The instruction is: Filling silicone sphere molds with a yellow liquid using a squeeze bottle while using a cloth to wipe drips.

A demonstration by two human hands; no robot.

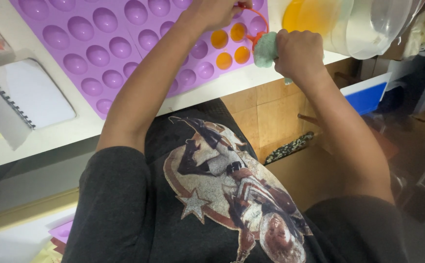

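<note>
Head view, looking down past a dark printed shirt (222, 195). Right hand (299, 53), grip clenched around a pale green cloth (265, 50), sits right at the front edge of the white counter (51, 134). Left hand (217, 10) is up at the frame's top edge over the purple mold tray (100, 48), closed on a thin orange tool (256, 24); most of the fingers are cut off by the frame. Cloth touches the tray's near right corner, just beside four cavities filled with orange liquid (231, 46); remaining cavities look unfilled. Clear jug (363, 22) with orange liquid stands just right of the right hand, little gap between. Spiral notebook (29, 95) lies left of the tray, well apart from both hands. Below the counter edge: wooden panels (266, 112), cluttered floor at right.
</note>
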